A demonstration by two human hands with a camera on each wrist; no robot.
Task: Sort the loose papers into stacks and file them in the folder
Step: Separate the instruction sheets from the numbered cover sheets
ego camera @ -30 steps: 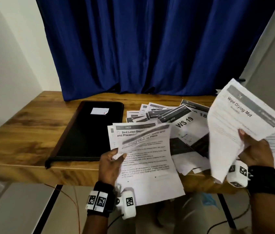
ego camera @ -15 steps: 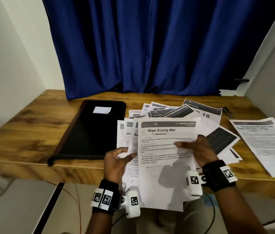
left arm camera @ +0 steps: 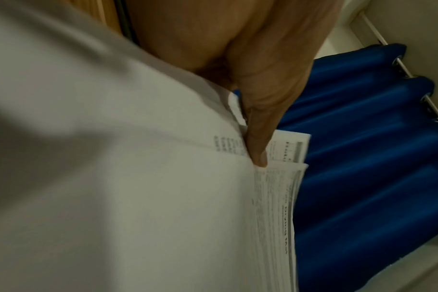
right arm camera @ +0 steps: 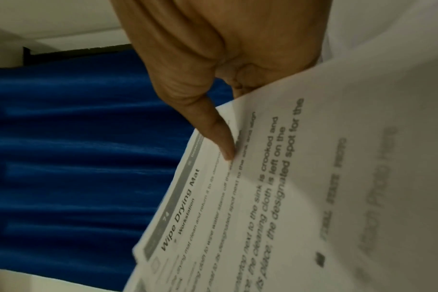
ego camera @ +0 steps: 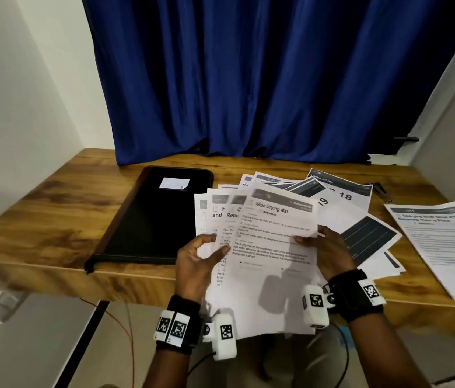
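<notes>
I hold a fanned stack of printed sheets [ego camera: 265, 264] over the table's front edge. My left hand [ego camera: 201, 256] pinches its left side, thumb [left arm camera: 259, 146] on top. My right hand [ego camera: 318, 245] pinches the top sheet, headed "Wipe Drying Mat" [right arm camera: 238, 197], at its right edge, thumb [right arm camera: 220, 142] on the print. A closed black folder [ego camera: 159, 214] with a small white label [ego camera: 174, 183] lies flat to the left. More loose papers [ego camera: 341, 208] are spread on the table behind the stack.
The wooden table [ego camera: 39, 208] meets a blue curtain [ego camera: 262, 79] at the back. Another printed stack [ego camera: 450, 247] lies at the right, its corner overhanging the front edge. A small dark object [ego camera: 380, 189] sits near the back right. White walls flank both sides.
My right hand carried the "Wipe Drying Mat" sheet from high on the right down to the left, onto the stack in my left hand. Both hands now hold the stack together.
</notes>
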